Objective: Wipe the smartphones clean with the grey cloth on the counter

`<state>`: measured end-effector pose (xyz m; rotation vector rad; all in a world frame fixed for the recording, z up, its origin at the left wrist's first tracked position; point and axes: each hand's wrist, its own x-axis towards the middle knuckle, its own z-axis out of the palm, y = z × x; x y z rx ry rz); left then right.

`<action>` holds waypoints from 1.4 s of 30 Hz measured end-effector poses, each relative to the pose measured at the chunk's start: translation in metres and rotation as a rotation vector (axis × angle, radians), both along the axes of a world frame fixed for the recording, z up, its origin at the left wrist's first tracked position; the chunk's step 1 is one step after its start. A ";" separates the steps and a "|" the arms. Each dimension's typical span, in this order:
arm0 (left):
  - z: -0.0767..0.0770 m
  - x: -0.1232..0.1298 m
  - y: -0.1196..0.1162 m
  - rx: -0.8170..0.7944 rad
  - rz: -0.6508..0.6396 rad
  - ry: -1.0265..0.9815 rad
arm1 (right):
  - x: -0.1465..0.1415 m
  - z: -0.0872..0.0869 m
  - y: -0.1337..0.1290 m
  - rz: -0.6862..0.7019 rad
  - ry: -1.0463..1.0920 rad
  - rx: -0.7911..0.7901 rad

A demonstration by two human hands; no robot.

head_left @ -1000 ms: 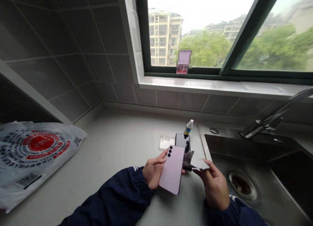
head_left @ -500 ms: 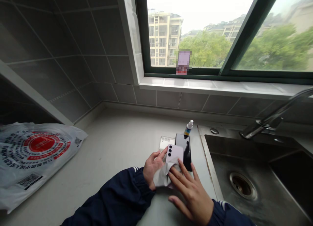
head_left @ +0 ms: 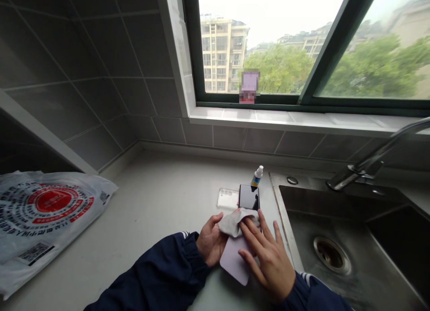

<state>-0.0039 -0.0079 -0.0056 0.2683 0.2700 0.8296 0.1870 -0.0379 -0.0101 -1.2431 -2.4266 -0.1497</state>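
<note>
A pale pink phone (head_left: 235, 257), back side up, rests in my left hand (head_left: 212, 244), whose fingers pass underneath it. Over the phone's upper end lies a crumpled light grey cloth (head_left: 235, 222), hiding the camera lenses. My right hand (head_left: 265, 255) presses the cloth onto the phone with its fingertips. Just beyond them, a black phone (head_left: 249, 195) lies on the counter, its lower part covered by the cloth and my hand. A clear phone case (head_left: 227, 198) lies left of the black phone, and a small white spray bottle (head_left: 257, 175) stands behind it.
A printed white plastic bag (head_left: 50, 212) lies on the counter (head_left: 151, 185) at the left. To the right is a steel sink (head_left: 302, 230) with a chrome faucet (head_left: 366, 163). A window above a white sill (head_left: 285, 116) spans the back.
My right hand and the cloth have moved up the phone, from its lower part to the camera end. The phone's lower part now shows, and its lenses are covered.
</note>
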 end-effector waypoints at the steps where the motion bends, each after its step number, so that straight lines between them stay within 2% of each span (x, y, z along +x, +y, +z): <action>1: -0.001 0.000 0.000 0.003 -0.017 0.007 | 0.001 -0.001 0.001 -0.054 0.026 0.007; 4: -0.001 0.000 0.000 0.002 -0.050 0.022 | 0.003 -0.001 0.003 -0.119 0.073 0.004; 9: 0.004 0.000 0.001 -0.026 -0.017 0.029 | -0.003 0.009 -0.006 0.052 0.060 -0.021; 13: 0.006 -0.004 0.004 -0.024 -0.028 -0.001 | -0.012 0.020 -0.015 0.169 0.160 -0.033; 15: 0.005 -0.006 0.006 -0.018 -0.020 -0.003 | -0.015 0.022 -0.016 0.210 0.196 -0.030; 18: 0.003 -0.008 0.009 -0.009 0.062 0.012 | -0.015 0.021 -0.015 0.227 0.176 -0.019; 23: 0.004 -0.009 0.010 -0.032 0.193 0.036 | -0.004 0.014 -0.008 0.189 0.074 0.012; 28: 0.007 -0.007 0.010 -0.045 0.209 0.055 | 0.001 0.010 -0.004 0.091 0.105 -0.002; 32: 0.008 -0.004 0.007 -0.017 0.167 0.037 | 0.003 0.006 -0.002 0.053 0.128 -0.009; 36: 0.002 -0.004 0.004 0.053 0.122 0.042 | 0.003 0.001 0.001 -0.047 0.133 -0.033; 42: -0.008 -0.009 0.002 0.128 -0.060 0.170 | 0.005 -0.003 0.003 -0.135 0.133 -0.078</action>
